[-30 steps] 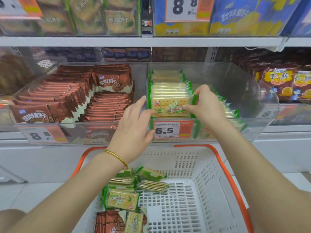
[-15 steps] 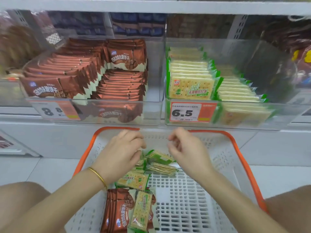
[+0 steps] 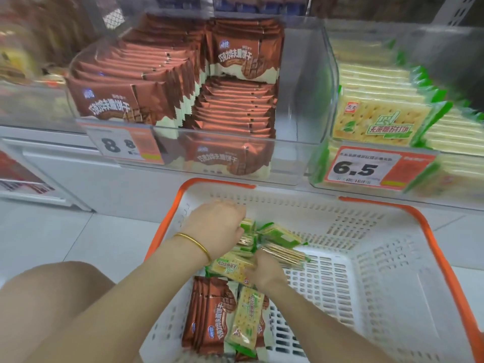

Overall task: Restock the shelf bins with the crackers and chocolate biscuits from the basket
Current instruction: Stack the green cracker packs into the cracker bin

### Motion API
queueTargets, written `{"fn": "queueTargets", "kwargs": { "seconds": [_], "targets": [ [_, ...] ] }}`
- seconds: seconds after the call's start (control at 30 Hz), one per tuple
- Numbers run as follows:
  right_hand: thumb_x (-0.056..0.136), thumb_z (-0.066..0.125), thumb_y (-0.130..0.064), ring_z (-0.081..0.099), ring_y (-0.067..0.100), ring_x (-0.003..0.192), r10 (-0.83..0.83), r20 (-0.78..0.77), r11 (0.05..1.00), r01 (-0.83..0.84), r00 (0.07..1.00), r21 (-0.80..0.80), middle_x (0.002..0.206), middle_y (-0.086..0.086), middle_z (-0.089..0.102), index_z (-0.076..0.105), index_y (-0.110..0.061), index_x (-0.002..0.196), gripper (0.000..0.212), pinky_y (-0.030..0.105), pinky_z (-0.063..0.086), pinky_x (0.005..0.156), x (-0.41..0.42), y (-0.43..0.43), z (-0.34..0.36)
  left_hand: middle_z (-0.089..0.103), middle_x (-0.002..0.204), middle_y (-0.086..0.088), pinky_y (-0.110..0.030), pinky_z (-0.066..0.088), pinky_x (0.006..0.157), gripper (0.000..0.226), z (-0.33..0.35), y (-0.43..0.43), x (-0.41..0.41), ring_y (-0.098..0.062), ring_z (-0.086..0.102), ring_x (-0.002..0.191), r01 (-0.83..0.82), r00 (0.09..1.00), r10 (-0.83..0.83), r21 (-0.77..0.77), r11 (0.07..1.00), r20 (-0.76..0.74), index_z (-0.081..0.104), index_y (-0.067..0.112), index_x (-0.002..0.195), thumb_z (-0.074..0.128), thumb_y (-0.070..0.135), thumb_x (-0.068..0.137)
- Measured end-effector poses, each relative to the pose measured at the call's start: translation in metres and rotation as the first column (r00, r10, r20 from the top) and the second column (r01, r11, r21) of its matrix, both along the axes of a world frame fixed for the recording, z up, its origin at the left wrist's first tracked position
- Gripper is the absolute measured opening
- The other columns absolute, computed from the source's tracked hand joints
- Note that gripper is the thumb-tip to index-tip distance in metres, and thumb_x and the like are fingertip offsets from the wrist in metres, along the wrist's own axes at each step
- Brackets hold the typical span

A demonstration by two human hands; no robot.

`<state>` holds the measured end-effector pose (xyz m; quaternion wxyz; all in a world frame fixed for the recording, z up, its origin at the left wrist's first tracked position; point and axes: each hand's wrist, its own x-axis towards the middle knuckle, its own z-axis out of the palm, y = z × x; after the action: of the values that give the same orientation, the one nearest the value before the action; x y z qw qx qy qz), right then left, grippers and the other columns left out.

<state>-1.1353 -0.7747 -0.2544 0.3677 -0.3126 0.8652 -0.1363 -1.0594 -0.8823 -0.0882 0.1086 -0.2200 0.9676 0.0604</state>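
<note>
Basket (image 3: pixel 457 281), near corner: biscuits (image 3: pixel 209 318), one cracker pack (image 3: pixel 245 320) lying on them. Basket middle: crackers (image 3: pixel 279 235), loose heap. The right hand (image 3: pixel 264 273) pinches one pack and the left hand (image 3: pixel 217 226) curls over others. Beyond basket: biscuit bin (image 3: pixel 296 100), cracker bin (image 3: pixel 334 82), both stocked.

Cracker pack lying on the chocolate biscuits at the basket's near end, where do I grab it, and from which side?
Pinch the cracker pack across its two long edges, coming straight down from above. It lies flat and face up on the chocolate biscuit packs, with nothing covering it, so both edges are free.
</note>
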Motion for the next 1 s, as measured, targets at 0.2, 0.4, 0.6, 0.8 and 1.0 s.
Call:
{"fn": "queueTargets", "kwargs": {
  "seconds": [0.2, 0.4, 0.6, 0.8, 1.0],
  "targets": [
    [0.089, 0.066, -0.02, 0.052, 0.015, 0.079, -0.009, 0.325, 0.963, 0.096, 0.946, -0.253, 0.092, -0.004, 0.049, 0.046, -0.022, 0.08, 0.022, 0.028, 0.047, 0.063, -0.034, 0.029, 0.044, 0.052, 0.124, -0.004, -0.036, 0.043, 0.096, 0.033, -0.001, 0.003, -0.001, -0.022, 0.047, 0.118, -0.034, 0.999, 0.033, 0.04, 0.999, 0.021, 0.05, 0.016, 0.125, 0.046, 0.031, 0.095],
    [0.087, 0.067, -0.012, 0.068, 0.02, 0.077, -0.098, 0.558, 0.869, 0.344, 0.824, -0.356, 0.102, 0.017, 0.065, 0.056, -0.01, 0.092, 0.012, 0.028, 0.056, 0.065, -0.073, 0.08, 0.126, 0.041, 0.141, -0.004, -0.034, 0.04, 0.103, 0.067, 0.006, 0.026, -0.006, -0.021, 0.044, 0.127, -0.258, 0.937, 0.341, 0.519, 0.815, -0.07, 0.025, 0.015, 0.145, 0.058, 0.037, 0.091],
    [0.086, 0.065, -0.007, 0.069, 0.023, 0.075, -0.066, 0.69, 0.798, 0.453, 0.72, -0.396, 0.085, 0.014, 0.07, 0.052, -0.008, 0.087, 0.013, 0.028, 0.057, 0.065, -0.069, 0.108, 0.173, 0.073, 0.091, -0.005, -0.035, 0.059, 0.077, 0.014, 0.023, 0.056, -0.016, -0.017, 0.071, 0.087, -0.125, 0.802, 0.593, 0.95, 0.286, -0.073, 0.057, 0.009, 0.101, 0.062, 0.011, 0.088],
    [0.09, 0.062, -0.016, 0.064, 0.013, 0.079, 0.034, 0.547, 0.809, 0.298, 0.837, -0.507, 0.089, 0.001, 0.068, 0.06, -0.013, 0.105, 0.016, 0.028, 0.049, 0.073, -0.057, 0.116, 0.2, 0.065, 0.094, -0.008, -0.033, 0.055, 0.071, 0.023, 0.057, 0.065, -0.015, -0.017, 0.064, 0.081, 0.046, 0.929, 0.246, 0.743, 0.668, -0.278, 0.059, 0.018, 0.101, 0.071, 0.017, 0.082],
    [0.089, 0.06, -0.003, 0.063, 0.016, 0.058, 0.027, 0.601, 0.666, 0.433, 0.799, -0.607, 0.069, 0.005, 0.068, 0.054, -0.006, 0.112, 0.024, 0.023, 0.052, 0.055, -0.051, 0.121, 0.215, 0.065, 0.101, -0.01, -0.037, 0.055, 0.074, 0.039, 0.068, 0.075, -0.012, -0.018, 0.066, 0.085, 0.038, 0.921, 0.303, 0.83, 0.556, -0.245, 0.049, 0.019, 0.106, 0.072, 0.028, 0.076]
  ]
}}
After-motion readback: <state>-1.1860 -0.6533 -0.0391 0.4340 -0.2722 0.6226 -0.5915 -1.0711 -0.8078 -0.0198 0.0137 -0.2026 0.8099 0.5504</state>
